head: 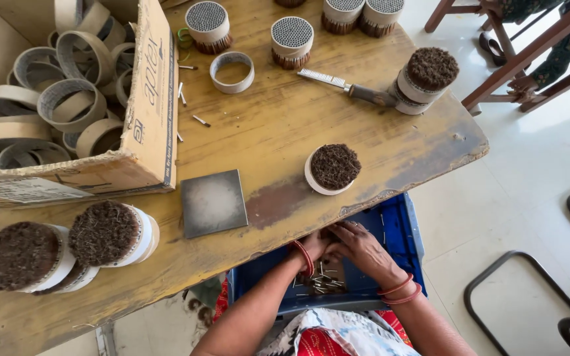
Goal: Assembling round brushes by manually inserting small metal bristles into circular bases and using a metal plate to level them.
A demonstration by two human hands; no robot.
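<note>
Both hands are down in a blue crate (pixel 400 237) that sits below the near edge of the wooden table (pixel 278 132), on the person's lap side. The left hand (pixel 316 245) and right hand (pixel 362 247) are pressed close together, fingers curled inward and touching, over a loose heap of small sticks (pixel 321 280) lying in the crate bottom. The table edge hides the fingertips, so I cannot tell whether the grip is closed on any sticks. Left wrist has a red bangle, right wrist has two or three.

The sticks in the crate are short and thin, lying jumbled, most with their long axis running roughly away from the person (no single direction, some crossed).

On the table right above the hands: a white ring packed with dark sticks (pixel 333 169), standing on end, stick tips facing up. Left of it a flat grey square plate (pixel 213 202). Far left two more packed rings (pixel 67 247), tilted, tips toward the camera. A cardboard box (pixel 150 99) of empty cardboard rings sits top left. One empty ring (pixel 232 71) stands alone near the far side, and a metal comb tool (pixel 344 86) lies beside another filled ring (pixel 427 79), handle pointing right. More filled bundles stand along the far edge.
</note>
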